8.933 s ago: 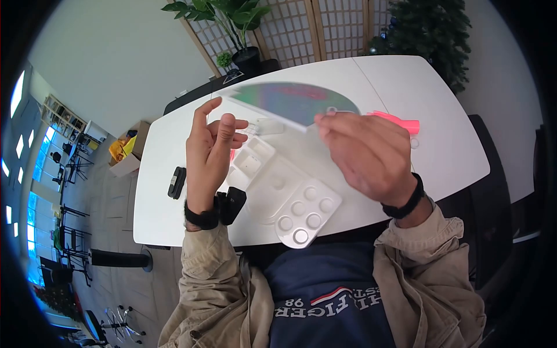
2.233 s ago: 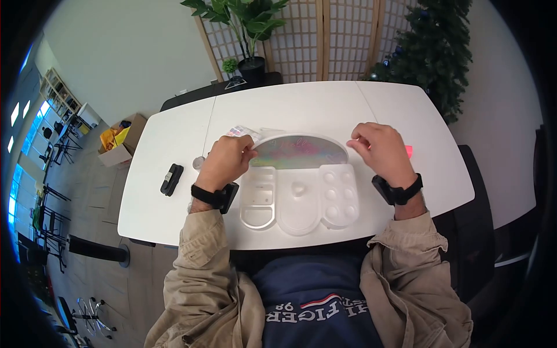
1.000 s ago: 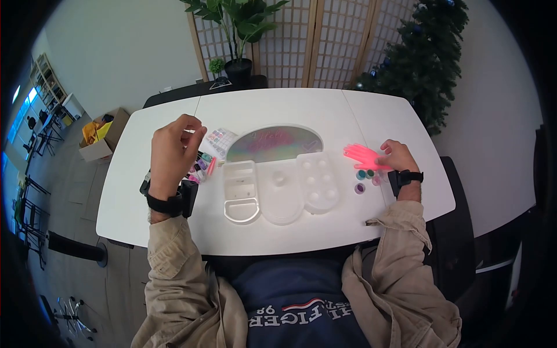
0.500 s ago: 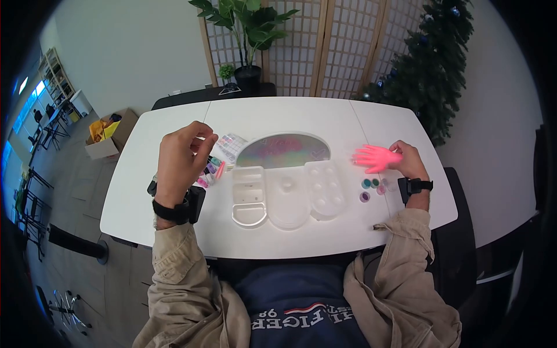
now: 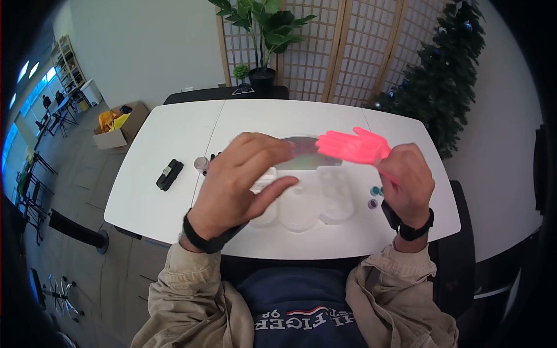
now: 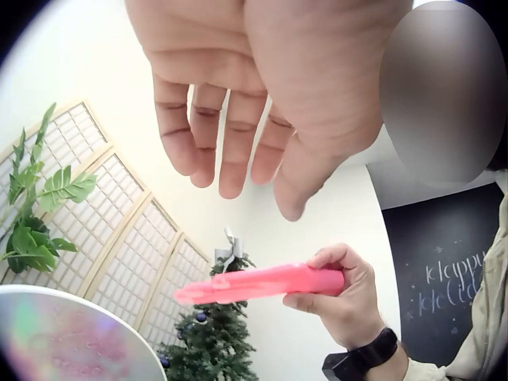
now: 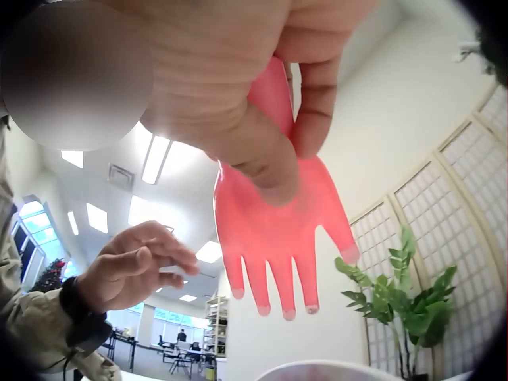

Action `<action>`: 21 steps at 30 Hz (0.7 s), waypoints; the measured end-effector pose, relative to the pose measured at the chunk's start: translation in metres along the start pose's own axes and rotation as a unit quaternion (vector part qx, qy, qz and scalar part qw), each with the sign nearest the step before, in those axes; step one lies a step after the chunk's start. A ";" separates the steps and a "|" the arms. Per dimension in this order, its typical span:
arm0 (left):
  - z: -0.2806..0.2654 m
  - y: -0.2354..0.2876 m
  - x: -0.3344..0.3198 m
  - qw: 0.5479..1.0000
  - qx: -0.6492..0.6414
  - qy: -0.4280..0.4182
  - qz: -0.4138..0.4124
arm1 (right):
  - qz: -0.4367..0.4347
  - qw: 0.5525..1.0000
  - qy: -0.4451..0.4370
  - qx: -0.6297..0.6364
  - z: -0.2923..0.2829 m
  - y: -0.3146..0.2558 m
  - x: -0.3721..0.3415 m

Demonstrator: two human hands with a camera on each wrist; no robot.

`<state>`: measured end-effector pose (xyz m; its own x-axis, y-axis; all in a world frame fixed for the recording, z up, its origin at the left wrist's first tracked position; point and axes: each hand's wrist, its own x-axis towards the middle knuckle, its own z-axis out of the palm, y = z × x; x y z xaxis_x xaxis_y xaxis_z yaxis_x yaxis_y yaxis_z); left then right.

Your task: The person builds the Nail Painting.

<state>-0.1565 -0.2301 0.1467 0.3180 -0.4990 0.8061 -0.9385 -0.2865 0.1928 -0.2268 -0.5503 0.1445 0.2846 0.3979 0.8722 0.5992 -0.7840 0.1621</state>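
My right hand (image 5: 409, 182) grips a pink mannequin hand (image 5: 351, 145) by its wrist end, holding it up above the right part of the table. Its fingers point left in the head view; the right wrist view shows pale tips on the mannequin hand (image 7: 274, 222). Held in the air over the tray's left side, my left hand (image 5: 238, 180) has loosely bent fingers, thumb apart, and holds nothing. Below lies a white compartment tray (image 5: 299, 214) with round wells, partly hidden by my left hand. A half-round iridescent panel (image 5: 307, 151) stands along its back edge.
Small jars of colour (image 5: 372, 204) sit right of the tray, partly behind my right hand. On the left of the white table (image 5: 145, 203) are a black case-like object (image 5: 170, 175) and a small clear jar (image 5: 201, 165). A potted plant (image 5: 262, 75) stands beyond.
My right hand has taken hold of the pink mannequin hand, lifted it off the table and brought it left. My left hand has moved right over the tray, its fingers opening out.
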 end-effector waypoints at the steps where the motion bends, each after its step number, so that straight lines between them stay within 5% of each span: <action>1: 0.005 0.002 0.000 1.000 -0.016 -0.005 0.012 | -0.020 1.000 -0.001 0.018 0.002 -0.007 0.001; 8: 0.037 0.011 -0.011 0.998 0.000 -0.062 0.010 | -0.037 0.995 0.002 0.094 0.009 -0.036 -0.005; 15: 0.038 0.005 -0.011 0.988 -0.112 -0.031 -0.097 | 0.108 0.980 0.124 0.107 0.027 -0.028 -0.005; 21: 0.041 0.006 -0.009 0.928 -0.311 -0.046 -0.200 | 0.235 0.948 -0.011 0.216 0.035 -0.033 -0.023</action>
<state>-0.1595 -0.2615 0.1177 0.6415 -0.5305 0.5541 -0.6297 0.0483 0.7753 -0.2265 -0.5170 0.1033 0.6086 0.0661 0.7907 0.6515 -0.6104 -0.4505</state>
